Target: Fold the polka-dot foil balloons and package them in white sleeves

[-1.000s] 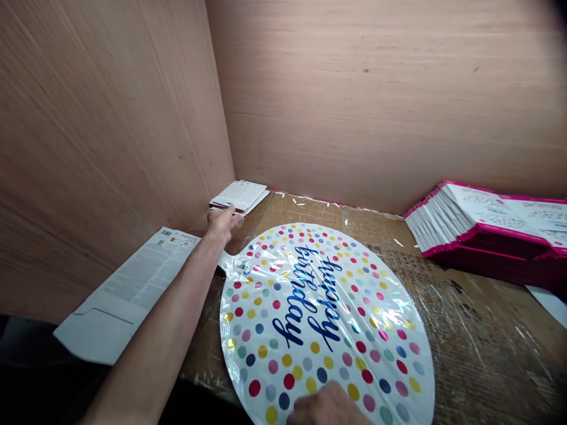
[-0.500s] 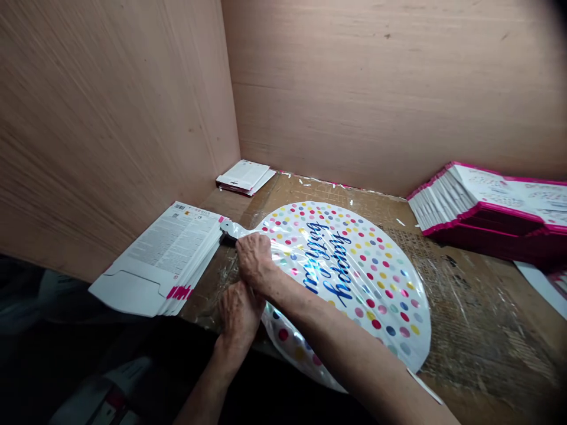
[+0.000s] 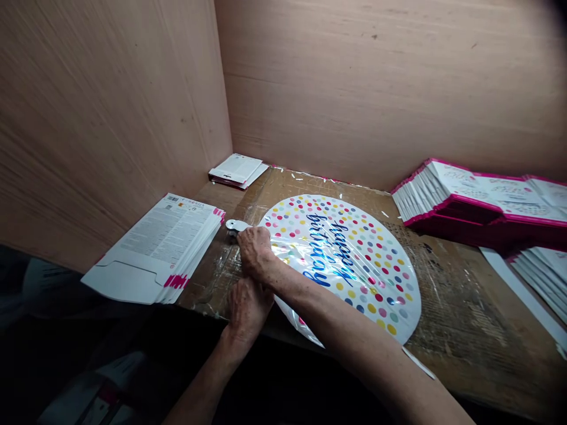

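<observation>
A flat, round white foil balloon (image 3: 376, 260) with coloured dots and blue "happy birthday" lettering lies in front of me. Its white neck (image 3: 238, 225) points left. My right hand (image 3: 256, 251) is closed on the balloon just beside the neck, and its fingertips are hidden. Below it, against the right wrist, my left hand (image 3: 248, 307) is closed at the balloon's near-left edge; its fingers are mostly covered. The foil beside the left hand is creased and raised. Under the neck shows a small dark piece that I cannot make out.
A stack of white printed card sleeves (image 3: 155, 242) lies at left, with a smaller pile (image 3: 239, 170) in the back corner. Pink-edged packets (image 3: 482, 189) stand in a row at right, more sleeves (image 3: 544, 271) nearer. Wooden panels (image 3: 336, 88) enclose the taped cardboard surface (image 3: 460, 319).
The balloon's near edge has drawn inward, and its neck sits further from the left stack. Both hands have moved slightly right. The view has shifted a little, showing more sleeves at right.
</observation>
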`<state>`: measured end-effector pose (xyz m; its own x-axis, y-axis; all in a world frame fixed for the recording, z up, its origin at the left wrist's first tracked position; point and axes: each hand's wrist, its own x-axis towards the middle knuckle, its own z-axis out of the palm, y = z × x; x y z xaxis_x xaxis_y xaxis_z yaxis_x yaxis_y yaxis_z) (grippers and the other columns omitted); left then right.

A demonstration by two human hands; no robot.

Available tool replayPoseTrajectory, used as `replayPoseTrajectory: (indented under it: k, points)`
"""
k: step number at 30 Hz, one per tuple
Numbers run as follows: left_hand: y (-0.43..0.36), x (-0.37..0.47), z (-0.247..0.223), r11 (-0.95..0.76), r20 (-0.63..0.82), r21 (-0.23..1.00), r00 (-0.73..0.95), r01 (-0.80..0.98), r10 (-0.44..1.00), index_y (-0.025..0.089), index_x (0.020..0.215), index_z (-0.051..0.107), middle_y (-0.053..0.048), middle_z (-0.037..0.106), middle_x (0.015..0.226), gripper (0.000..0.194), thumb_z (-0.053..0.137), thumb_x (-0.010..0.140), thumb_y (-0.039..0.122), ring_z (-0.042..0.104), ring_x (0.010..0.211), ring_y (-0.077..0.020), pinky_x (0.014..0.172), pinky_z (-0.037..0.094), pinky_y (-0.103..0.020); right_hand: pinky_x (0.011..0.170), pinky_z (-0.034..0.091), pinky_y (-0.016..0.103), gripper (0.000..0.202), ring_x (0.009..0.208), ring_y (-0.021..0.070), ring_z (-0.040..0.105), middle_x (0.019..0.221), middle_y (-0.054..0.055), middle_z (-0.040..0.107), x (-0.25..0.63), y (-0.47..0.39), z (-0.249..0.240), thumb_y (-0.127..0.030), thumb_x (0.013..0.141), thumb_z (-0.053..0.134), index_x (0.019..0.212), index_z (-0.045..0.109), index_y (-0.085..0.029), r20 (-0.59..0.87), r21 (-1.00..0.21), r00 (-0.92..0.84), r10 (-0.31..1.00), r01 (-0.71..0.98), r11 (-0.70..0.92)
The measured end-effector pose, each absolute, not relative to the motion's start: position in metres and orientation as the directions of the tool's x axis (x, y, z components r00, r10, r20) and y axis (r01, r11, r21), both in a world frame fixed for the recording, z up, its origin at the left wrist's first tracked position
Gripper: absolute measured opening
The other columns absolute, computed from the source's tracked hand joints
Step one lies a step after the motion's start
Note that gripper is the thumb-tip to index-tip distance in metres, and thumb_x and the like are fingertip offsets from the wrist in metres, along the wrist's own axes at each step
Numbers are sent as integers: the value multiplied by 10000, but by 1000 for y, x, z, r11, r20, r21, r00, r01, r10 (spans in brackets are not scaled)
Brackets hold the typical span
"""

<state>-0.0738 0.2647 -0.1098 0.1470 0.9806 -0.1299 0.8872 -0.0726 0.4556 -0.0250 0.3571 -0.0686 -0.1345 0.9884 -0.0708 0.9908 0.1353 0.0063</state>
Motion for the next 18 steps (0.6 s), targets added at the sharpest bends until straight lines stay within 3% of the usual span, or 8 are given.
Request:
replayPoseTrajectory:
  k: [5,7,9,12,15,18]
  points:
    - [274,-91,-111,-85,-84,724,210,685,974,187,744,686,-77,729,730,416,509,880,538,688,722,-227,594,398,-275,727,502,301,181,919,252,688,964,183,728,15,351,-64,-180,869,605,984,726,-110,16,-28,-42,999,999,42]
    - [281,-99,-110,-76,-37,762,161,643,986,190,673,648,-49,692,648,462,485,878,571,647,644,-196,580,384,-265,731,482,293,214,924,247,680,977,163,731,33,350,-63,-273,890,599,984,732,-134,37,-92,7,999,996,-4]
    - [290,-102,-107,-86,49,744,75,663,996,191,688,646,-45,691,655,421,476,895,515,635,642,-188,598,385,-265,690,449,262,212,859,220,674,878,113,739,48,349,-63,-317,875,614,880,747,-152,16,-265,37,999,964,-32]
    - [303,-96,-96,-104,157,674,-4,731,988,195,860,697,-65,741,802,290,470,917,366,667,737,-201,649,397,-272,592,387,218,162,681,155,637,637,33,680,59,350,-67,-222,811,634,698,725,-149,-51,-496,16,999,868,-39]
    - [318,-82,-85,-113,182,574,8,811,983,216,969,704,-84,756,914,283,441,932,314,690,843,-233,691,413,-292,533,359,197,128,553,117,596,511,-15,608,62,351,-72,-147,750,623,653,707,-151,-81,-566,-2,997,823,-44]
    - [333,-71,-83,-37,158,537,-58,842,986,184,1020,664,-111,749,945,299,488,908,398,691,907,-278,732,443,-324,543,368,196,126,556,119,593,496,-15,598,61,350,-78,-198,741,637,641,702,-156,-49,-629,38,998,775,-61]
